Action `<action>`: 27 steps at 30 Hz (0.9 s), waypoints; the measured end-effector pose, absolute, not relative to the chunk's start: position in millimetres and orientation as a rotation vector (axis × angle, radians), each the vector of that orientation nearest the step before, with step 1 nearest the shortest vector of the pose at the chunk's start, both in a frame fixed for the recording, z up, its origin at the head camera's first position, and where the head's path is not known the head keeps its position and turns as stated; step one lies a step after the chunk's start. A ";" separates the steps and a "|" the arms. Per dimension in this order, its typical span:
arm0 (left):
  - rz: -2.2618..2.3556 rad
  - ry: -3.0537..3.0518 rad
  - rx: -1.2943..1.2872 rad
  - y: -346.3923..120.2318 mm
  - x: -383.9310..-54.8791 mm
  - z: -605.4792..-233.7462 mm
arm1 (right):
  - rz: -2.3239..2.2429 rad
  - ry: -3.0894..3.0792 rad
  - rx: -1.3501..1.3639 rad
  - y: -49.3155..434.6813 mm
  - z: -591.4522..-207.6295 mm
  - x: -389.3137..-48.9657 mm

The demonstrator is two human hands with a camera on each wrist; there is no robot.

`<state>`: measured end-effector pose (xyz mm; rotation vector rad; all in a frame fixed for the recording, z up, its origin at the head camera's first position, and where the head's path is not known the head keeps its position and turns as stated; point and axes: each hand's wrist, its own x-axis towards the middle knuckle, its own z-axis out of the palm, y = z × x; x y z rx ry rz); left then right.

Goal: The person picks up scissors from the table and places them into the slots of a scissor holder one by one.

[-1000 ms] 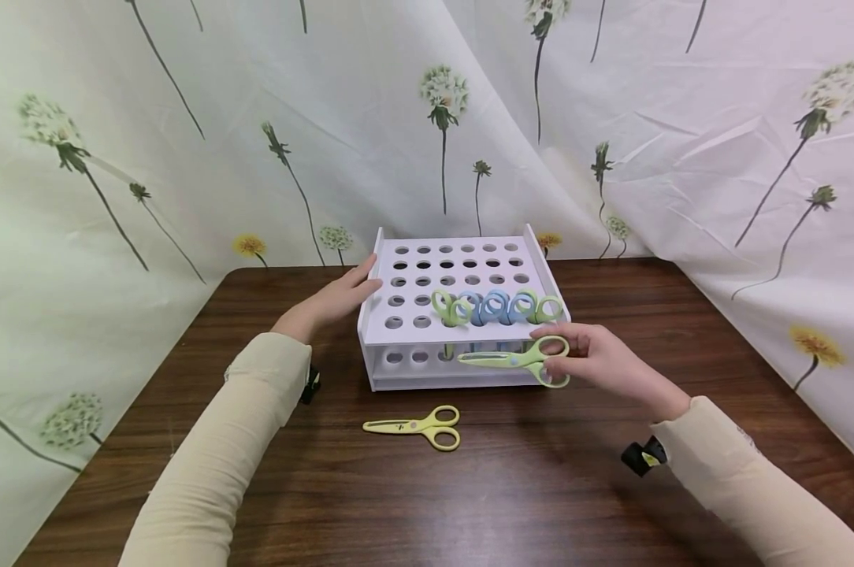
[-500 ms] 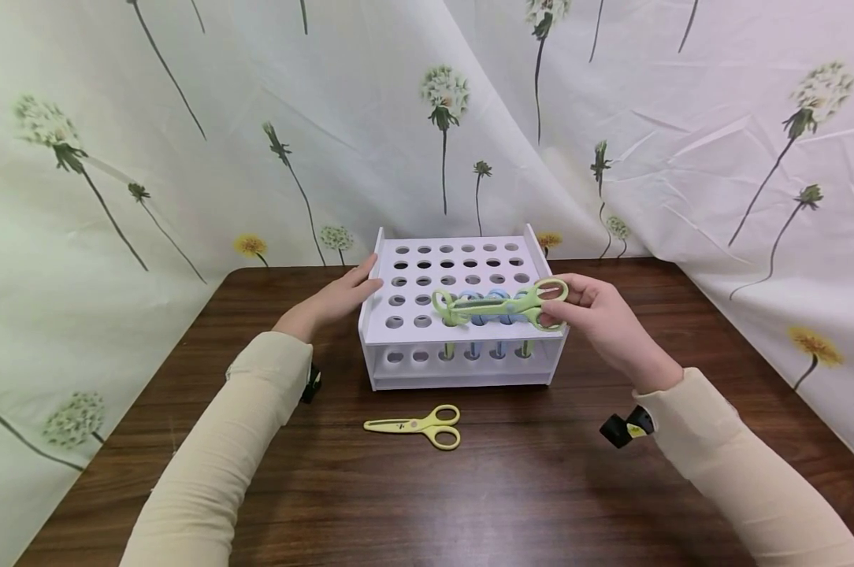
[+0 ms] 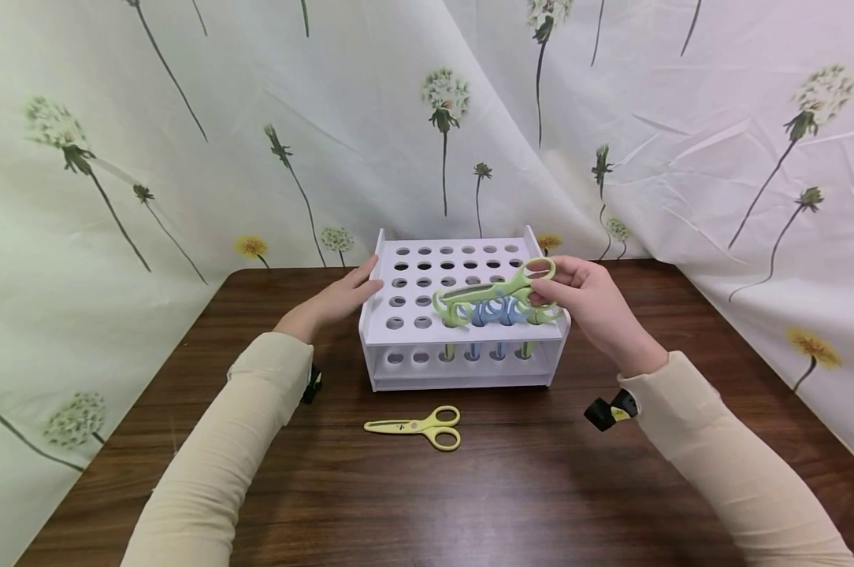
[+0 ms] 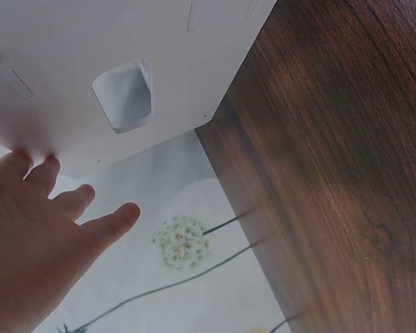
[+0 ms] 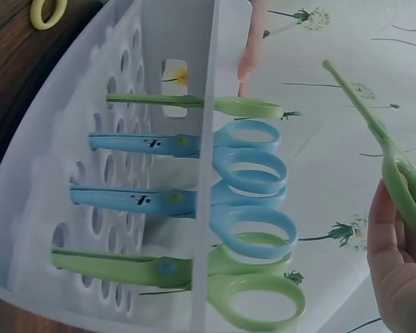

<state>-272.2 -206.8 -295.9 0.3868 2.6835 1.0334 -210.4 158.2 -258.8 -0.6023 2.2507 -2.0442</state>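
Note:
My right hand [image 3: 586, 307] pinches green scissors [image 3: 499, 290] by the finger loops. They hang above the white holed rack [image 3: 380, 337], blades pointing left, apart from the rack in the right wrist view. In the rack's front row stand green scissors [image 5: 125, 267], blue scissors [image 5: 149, 198], more blue scissors [image 5: 145, 142] and another green pair [image 5: 173, 100], handles up, blades through the holes. My left hand [image 3: 331, 303] rests its extended fingers against the rack's left side panel [image 4: 55, 90]. Yellow scissors [image 3: 399, 427] lie on the table in front of the rack.
The dark wooden table [image 3: 512, 488] carries the rack near its back edge. A white curtain [image 3: 370, 118] printed with dandelions hangs behind and at both sides. Several holes of the rack show behind the filled row.
My right hand has raised the green scissors from in front of the rack to above its top, moving up and slightly left. The left hand and the yellow scissors stay in place.

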 end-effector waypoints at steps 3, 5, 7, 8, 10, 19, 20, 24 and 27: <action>1.030 2.684 0.384 -206.4 -272.4 -296.1 | -2.076 2.243 -0.600 155.0 -255.5 -212.1; 1.031 2.684 0.385 -206.3 -272.2 -296.0 | -2.094 2.235 -0.601 153.3 -253.6 -213.3; 1.036 2.681 0.381 -206.1 -271.7 -295.6 | -2.110 2.227 -0.603 151.6 -251.9 -214.8; 1.037 2.679 0.383 -206.0 -271.5 -295.3 | -2.118 2.225 -0.603 150.6 -251.2 -215.8; 1.037 2.683 0.393 -206.0 -271.5 -295.1 | -2.134 2.218 -0.601 148.5 -249.2 -216.9; 1.031 2.692 0.433 -205.8 -273.3 -297.1 | -2.212 2.185 -0.643 139.4 -241.3 -221.4; 1.032 2.692 0.430 -206.0 -273.6 -297.3 | -2.215 2.186 -0.655 138.6 -240.5 -222.4; 1.031 2.693 0.423 -206.5 -274.2 -297.7 | -2.198 2.227 -0.671 134.9 -236.7 -225.5; 1.038 2.690 0.421 -206.7 -273.8 -297.2 | -2.144 2.311 -0.676 131.6 -234.3 -227.5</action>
